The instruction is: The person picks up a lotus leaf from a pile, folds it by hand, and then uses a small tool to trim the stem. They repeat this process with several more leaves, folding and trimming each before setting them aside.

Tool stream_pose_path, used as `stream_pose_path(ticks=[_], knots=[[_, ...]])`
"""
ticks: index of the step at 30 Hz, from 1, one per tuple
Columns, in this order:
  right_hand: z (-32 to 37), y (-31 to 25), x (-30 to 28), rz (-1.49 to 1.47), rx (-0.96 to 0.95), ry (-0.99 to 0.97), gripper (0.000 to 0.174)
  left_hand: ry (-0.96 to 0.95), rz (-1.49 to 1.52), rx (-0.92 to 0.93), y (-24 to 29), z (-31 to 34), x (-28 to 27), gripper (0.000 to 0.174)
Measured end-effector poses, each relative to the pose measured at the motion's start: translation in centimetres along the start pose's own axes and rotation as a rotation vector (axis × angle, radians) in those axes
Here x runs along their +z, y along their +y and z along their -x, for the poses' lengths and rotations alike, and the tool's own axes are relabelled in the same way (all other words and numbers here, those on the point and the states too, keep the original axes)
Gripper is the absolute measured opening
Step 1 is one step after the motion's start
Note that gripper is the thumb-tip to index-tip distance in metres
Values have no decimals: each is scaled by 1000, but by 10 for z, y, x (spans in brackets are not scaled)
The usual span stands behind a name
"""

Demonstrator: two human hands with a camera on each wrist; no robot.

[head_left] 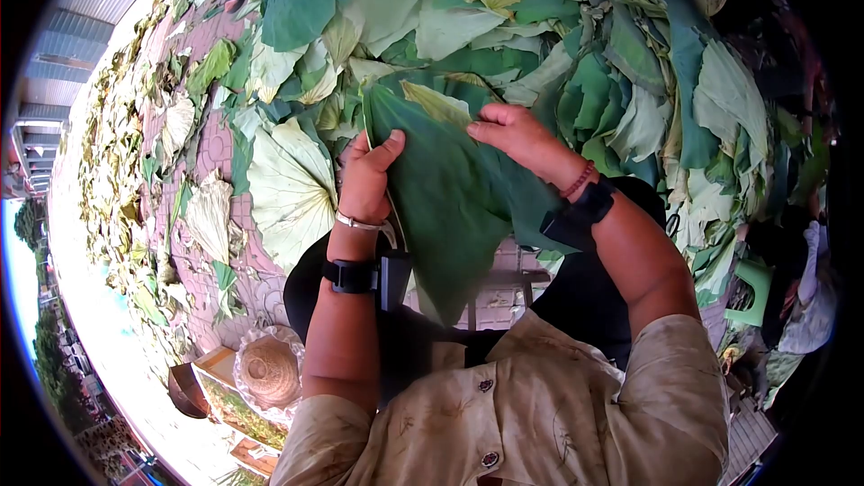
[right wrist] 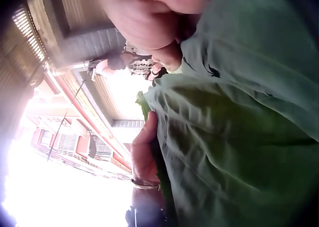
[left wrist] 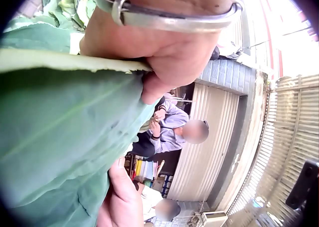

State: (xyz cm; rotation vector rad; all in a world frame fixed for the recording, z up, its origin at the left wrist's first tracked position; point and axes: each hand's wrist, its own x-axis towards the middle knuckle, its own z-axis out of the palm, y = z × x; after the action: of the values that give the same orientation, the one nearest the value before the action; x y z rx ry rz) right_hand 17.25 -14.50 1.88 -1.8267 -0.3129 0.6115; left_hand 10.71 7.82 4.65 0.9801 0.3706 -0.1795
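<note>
While left hand [head_left: 367, 182] pinches folded lotus leaf [head_left: 450, 207] at left edge, right hand [head_left: 513, 135] fingers clamp far-right edge — leaf between hands, long axis near-far.

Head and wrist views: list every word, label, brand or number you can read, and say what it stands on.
None can be read.
The green leaf held by the left hand and right hand is unmarked.
The black wrist band shows no brand.
The coloured stack behind the seated person is too blurred to read.
</note>
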Motion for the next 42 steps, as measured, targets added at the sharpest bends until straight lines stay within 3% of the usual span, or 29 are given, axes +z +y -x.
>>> stream_pose_path(ticks=[4, 7, 10, 16, 19, 22, 25, 28, 34, 42], knots=[[5, -3, -2, -66, -41, -115, 22, 8, 14, 0, 2, 2, 0, 18], [5, -9, -5, 101, -23, -91, 22, 3, 21, 5, 3, 2, -1, 20], [1, 4, 5, 212, -15, 51, 23, 26, 4, 29, 3, 1, -1, 22], [-5, 22, 20, 135, -253, 259, 24, 58, 7, 41, 8, 2, 0, 21], [-5, 7, 8, -10, 6, -9, 27, 47, 20, 53, 7, 1, -6, 22], [6, -9, -6, -10, 7, -214, 30, 33, 31, 42, 9, 1, -8, 22], [3, 0, -9, 185, 6, -139, 33, 51, 14, 35, 8, 1, -7, 23], [-2, 16, 1, 355, -139, 24, 30, 59, 12, 48, 6, 0, -8, 24], [-4, 24, 5, 313, -216, 227, 28, 62, 20, 58, 16, 5, -1, 24], [-5, 24, 2, 359, -199, 224, 25, 101, 14, 118, 22, 3, -17, 25]])
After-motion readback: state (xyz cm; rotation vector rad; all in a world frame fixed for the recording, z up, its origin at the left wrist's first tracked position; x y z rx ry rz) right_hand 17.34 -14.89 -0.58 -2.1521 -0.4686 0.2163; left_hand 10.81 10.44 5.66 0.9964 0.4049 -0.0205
